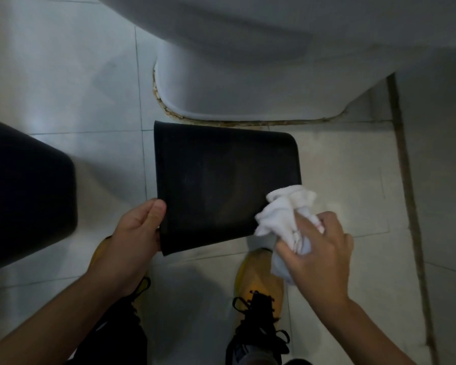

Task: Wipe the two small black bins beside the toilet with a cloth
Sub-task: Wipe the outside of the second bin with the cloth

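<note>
A small black bin (pixel 221 185) is held above the floor in front of the toilet, one flat side facing me. My left hand (pixel 134 233) grips its lower left edge, thumb on the face. My right hand (pixel 319 256) clutches a crumpled white cloth (pixel 284 214), which touches the bin's lower right corner. A second black bin (pixel 24 193) stands on the floor at the far left, partly cut off by the frame edge.
The white toilet base (pixel 248 83) sits just beyond the held bin, with a stained seal along the floor. Pale floor tiles (pixel 63 88) spread to the left. My two yellow shoes (pixel 258 283) stand below the bin. A dark grout line (pixel 406 180) runs down the right.
</note>
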`<state>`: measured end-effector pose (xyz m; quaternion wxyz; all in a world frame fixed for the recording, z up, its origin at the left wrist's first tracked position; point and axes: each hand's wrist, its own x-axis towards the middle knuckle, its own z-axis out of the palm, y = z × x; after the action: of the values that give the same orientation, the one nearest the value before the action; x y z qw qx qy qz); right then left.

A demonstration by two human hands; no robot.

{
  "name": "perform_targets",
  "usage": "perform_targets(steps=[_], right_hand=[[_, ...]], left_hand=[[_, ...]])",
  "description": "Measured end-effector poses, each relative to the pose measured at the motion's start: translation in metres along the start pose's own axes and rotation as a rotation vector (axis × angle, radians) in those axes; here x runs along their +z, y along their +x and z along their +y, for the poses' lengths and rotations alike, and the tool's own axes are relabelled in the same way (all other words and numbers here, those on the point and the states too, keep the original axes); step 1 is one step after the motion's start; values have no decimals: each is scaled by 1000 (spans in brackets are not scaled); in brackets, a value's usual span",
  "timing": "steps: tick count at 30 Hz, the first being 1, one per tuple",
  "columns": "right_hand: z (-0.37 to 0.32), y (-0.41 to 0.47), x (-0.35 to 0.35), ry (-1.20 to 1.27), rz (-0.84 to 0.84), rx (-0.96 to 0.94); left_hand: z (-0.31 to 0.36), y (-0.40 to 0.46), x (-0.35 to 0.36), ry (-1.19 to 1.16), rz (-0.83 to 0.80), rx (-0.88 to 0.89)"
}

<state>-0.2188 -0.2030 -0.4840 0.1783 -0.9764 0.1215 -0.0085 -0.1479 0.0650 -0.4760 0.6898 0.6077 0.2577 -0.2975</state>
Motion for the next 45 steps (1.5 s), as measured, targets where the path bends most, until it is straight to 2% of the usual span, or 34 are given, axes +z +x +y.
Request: perform_targets(steps=[2, 3, 7, 9, 12, 14, 21, 24, 28, 30, 34, 39, 42, 45], right_hand=[[-3, 0, 2, 64, 53, 96], [-9, -3, 4, 80, 38, 71], [-21, -20, 5, -7, -130, -202], [-14, -17, 5, -13, -91, -113], [-13, -7, 7, 83, 39, 158], [-19, -2, 9, 117, 57, 212], [-13, 20, -9, 63, -32, 31], [-19, 31, -15, 17, -163, -86], [-56, 18, -23, 49, -366, -361], [-74, 8, -31, 216, -319, -401], [-81, -5, -61, 453, -62, -271], [-57, -3, -68, 441, 104, -161], [-56, -3, -67, 437, 52, -124], [-70, -10, -66, 463, 2, -99]], left_hand=[[0, 1, -1, 10, 5, -4], [-1, 2, -1, 13, 6, -5], [-1, 3, -3, 34, 16, -8], [-2, 4, -4, 52, 16, 0], [-2, 4, -3, 62, 23, 2], [-1, 3, -3, 57, 30, -7], [5, 0, -2, 28, 26, -51], [7, -1, -1, 44, 38, -47], [24, -3, 4, 82, 96, -37], [41, -5, 5, 61, 96, -80], [77, -5, 5, -111, 64, -265], [101, 7, -2, -317, 193, -430], [106, 13, -5, -361, 237, -466], [106, 14, -9, -353, 212, -438]])
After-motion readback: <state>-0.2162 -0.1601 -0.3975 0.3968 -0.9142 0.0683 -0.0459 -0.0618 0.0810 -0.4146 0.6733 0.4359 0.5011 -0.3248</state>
